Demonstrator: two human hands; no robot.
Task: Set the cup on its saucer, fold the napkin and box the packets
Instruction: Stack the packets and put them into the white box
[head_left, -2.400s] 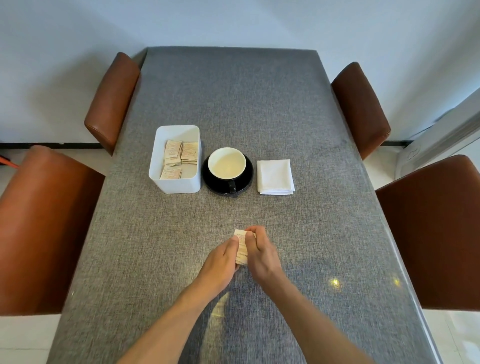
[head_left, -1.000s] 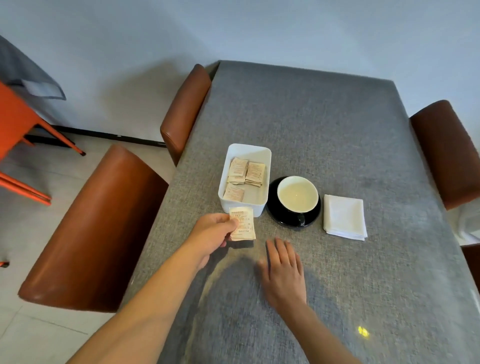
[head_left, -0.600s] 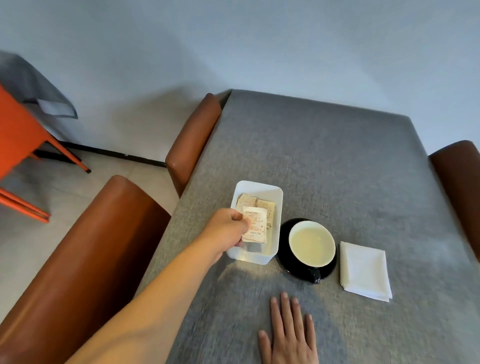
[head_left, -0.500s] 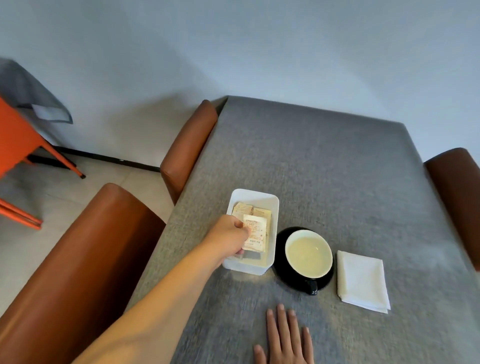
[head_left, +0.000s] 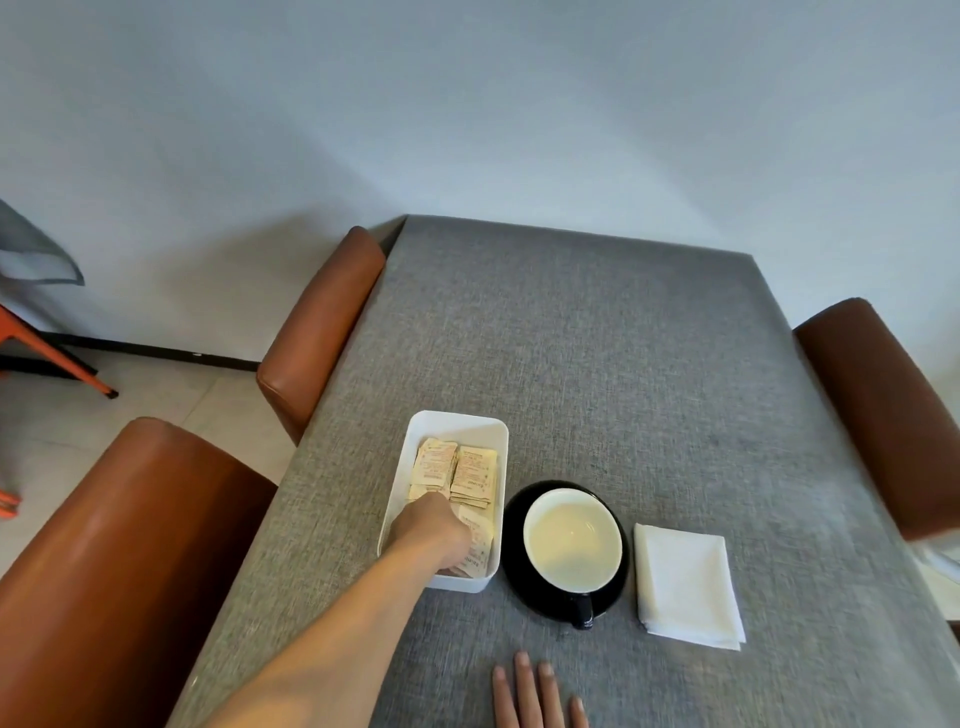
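Our left hand (head_left: 431, 530) reaches into the white box (head_left: 491, 431), fingers curled onto a packet (head_left: 478, 538); our right hand (head_left: 537, 699) lies flat, fingers spread, on the table (head_left: 597, 338)

On the table (head_left: 597, 338) three things stand in a row: a box (head_left: 457, 423) at the left, a saucer (head_left: 514, 525) just to its right, and a folded napkin (head_left: 685, 587) right of that. A cup (head_left: 571, 545) sits on the saucer. Packets (head_left: 472, 470) lie in the box, where the left hand (head_left: 431, 532) reaches in. The right hand (head_left: 535, 696) lies flat on the table nearer the person. Chairs (head_left: 317, 327) flank both sides.
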